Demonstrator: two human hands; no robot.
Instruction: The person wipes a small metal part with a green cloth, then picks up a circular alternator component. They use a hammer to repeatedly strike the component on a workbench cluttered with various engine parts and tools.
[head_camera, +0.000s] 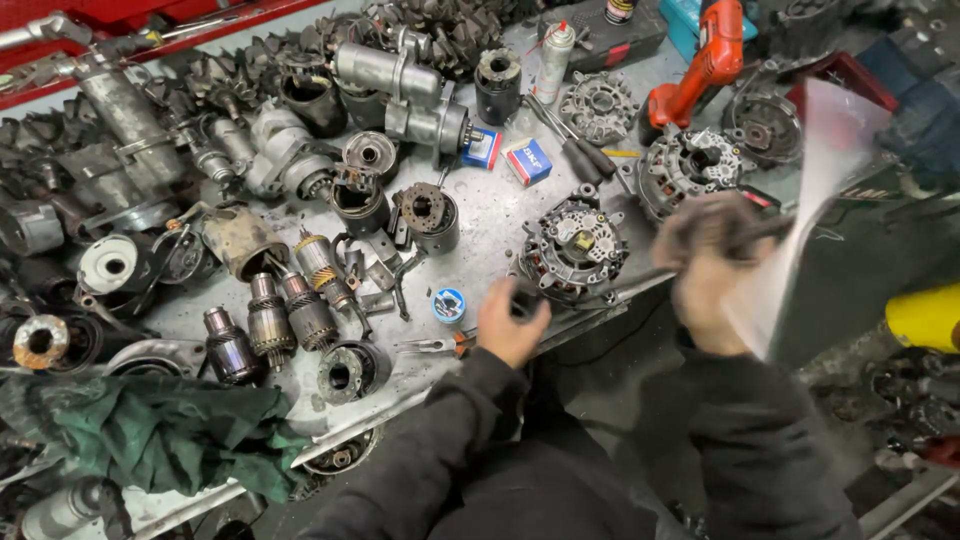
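While the right hand (712, 262) blurs beside the alternator (574, 247), a pale sheet (800, 215) smears across it

Left hand (510, 322) rests at the bench edge (420, 385), fingers curled on something small and dark, perhaps a part; right hand's fingers look closed round a thin tool, too blurred to tell; blue solder reel (448, 305) just left

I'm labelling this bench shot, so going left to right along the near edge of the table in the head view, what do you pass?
Green cloth → row of grooved armature rotors → round blue tin → left hand → finned alternator housing → right hand, blurred, with a pale sheet beside it.
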